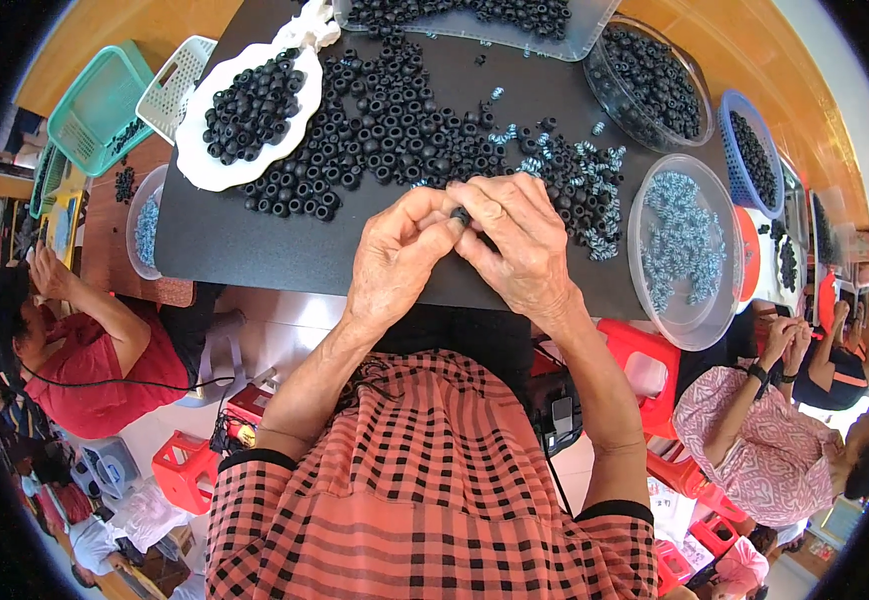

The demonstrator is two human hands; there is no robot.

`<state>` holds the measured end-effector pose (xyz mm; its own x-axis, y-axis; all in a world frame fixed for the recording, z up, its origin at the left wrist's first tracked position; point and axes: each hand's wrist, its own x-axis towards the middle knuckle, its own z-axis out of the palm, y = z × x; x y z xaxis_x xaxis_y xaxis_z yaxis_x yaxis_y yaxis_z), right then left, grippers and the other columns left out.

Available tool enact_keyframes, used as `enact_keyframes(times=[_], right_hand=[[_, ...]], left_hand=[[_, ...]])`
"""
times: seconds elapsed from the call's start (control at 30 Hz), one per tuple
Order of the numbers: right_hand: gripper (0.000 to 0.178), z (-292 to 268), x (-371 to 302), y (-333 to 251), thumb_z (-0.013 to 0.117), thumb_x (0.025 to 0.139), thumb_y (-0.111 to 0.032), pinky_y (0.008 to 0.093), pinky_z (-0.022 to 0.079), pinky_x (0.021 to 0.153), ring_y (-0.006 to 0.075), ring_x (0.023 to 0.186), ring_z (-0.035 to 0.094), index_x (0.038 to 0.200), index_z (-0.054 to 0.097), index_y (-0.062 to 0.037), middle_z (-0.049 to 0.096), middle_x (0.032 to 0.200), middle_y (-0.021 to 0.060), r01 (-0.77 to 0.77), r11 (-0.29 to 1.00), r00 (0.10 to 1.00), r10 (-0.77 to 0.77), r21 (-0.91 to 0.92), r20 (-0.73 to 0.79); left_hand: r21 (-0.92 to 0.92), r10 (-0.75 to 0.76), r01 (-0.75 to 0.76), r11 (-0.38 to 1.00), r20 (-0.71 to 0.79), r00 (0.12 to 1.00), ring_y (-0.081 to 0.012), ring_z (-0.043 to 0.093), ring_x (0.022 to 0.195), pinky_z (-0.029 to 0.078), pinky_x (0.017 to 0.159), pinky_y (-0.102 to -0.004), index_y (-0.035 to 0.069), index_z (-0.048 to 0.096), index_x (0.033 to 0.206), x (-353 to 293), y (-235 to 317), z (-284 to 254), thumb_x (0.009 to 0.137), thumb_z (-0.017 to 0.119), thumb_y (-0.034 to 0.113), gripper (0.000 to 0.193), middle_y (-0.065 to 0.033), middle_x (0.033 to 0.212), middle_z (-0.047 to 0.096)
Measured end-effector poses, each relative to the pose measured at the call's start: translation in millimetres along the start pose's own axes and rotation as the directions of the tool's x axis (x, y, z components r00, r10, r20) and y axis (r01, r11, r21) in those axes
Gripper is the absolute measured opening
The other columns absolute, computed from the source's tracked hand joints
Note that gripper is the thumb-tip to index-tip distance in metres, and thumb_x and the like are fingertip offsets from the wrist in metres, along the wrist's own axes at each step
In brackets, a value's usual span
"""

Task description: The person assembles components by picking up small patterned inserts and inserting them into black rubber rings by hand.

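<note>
Above the near edge of the dark table [255, 250], my left hand [392, 255] and my right hand [522, 245] meet, fingertips pinched together. Between them shows a small black round part [461, 215]; the fingers cover most of it. Just beyond my hands spreads a pile of black round parts with holes [385, 135]. Small bluish metallic coil-like pieces [602, 243] lie among the black parts to the right. A white scalloped dish [197, 150] at the left carries more black parts. Right of my right hand stands a round clear tub [695, 335] of bluish pieces.
A clear bin [583, 45] and a clear round bowl [640, 135], both with black parts, stand at the back. Farther right is a blue basket [733, 100]. Green [80, 115] and white baskets [163, 105] stand left. People sit working on both sides.
</note>
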<state>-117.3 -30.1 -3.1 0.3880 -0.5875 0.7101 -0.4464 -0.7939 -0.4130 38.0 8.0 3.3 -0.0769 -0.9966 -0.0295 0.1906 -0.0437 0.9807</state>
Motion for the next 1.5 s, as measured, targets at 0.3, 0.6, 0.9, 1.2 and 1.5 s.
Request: enact_keyframes(times=[0.3,0.6,0.9,1.2,1.5], right_hand=[[0.046,0,0,0,0.073,0.063,0.001,0.0355,0.046,0.072,0.0241,0.083,0.058,0.107,0.061,-0.0007,0.062,0.096,0.0085,-0.004,0.999,1.000,0.005,0.049,-0.025],[0.044,-2,2,-3,0.073,0.064,-0.002,0.0351,0.046,0.072,0.0235,0.081,0.058,0.107,0.062,-0.0021,0.063,0.093,0.0076,-0.042,0.998,0.999,0.043,0.042,-0.017],[0.038,-2,0,-5,0.074,0.064,-0.001,0.0338,0.047,0.071,0.0232,0.080,0.059,0.101,0.065,-0.0022,0.064,0.093,0.0080,-0.078,0.992,0.994,0.086,0.101,-0.075],[0.034,-3,1,-6,0.072,0.066,0.004,0.0335,0.048,0.068,0.0245,0.077,0.058,0.099,0.064,0.0027,0.064,0.089,0.0100,0.097,0.995,0.992,-0.095,0.021,-0.086],[0.036,-4,0,-11,0.072,0.067,0.002,0.0340,0.049,0.070,0.0249,0.077,0.059,0.102,0.065,0.0006,0.065,0.091,0.0106,-0.041,0.990,0.994,0.053,0.135,-0.094]], left_hand=[[0.310,0.062,-0.066,0.948,0.023,0.998,-0.0027,0.041,0.066,0.035,0.056,-0.0202,-0.003,0.063,0.103,0,7,1,0.095,0.053,0.015,0.022,0.0059,0.072,0.051],[0.231,0.098,-0.093,0.968,-0.008,0.995,-0.0044,0.049,0.074,0.043,0.066,-0.0209,-0.003,0.063,0.106,-2,4,3,0.095,0.054,0.015,0.023,0.0013,0.080,0.061],[0.193,0.046,-0.050,0.980,0.027,0.999,-0.0052,0.051,0.074,0.044,0.068,-0.0233,-0.003,0.064,0.104,-3,6,-2,0.095,0.051,0.014,0.023,-0.0002,0.081,0.063],[0.510,0.537,-0.474,0.718,0.027,0.843,-0.0088,0.049,0.072,0.043,0.065,-0.0249,-0.006,0.061,0.104,-4,-4,10,0.097,0.050,0.014,0.024,-0.0044,0.077,0.058],[0.204,0.186,-0.183,0.962,0.007,0.983,-0.0026,0.046,0.071,0.040,0.063,-0.0207,-0.001,0.064,0.103,-5,1,3,0.094,0.056,0.017,0.022,0.0038,0.078,0.058]])
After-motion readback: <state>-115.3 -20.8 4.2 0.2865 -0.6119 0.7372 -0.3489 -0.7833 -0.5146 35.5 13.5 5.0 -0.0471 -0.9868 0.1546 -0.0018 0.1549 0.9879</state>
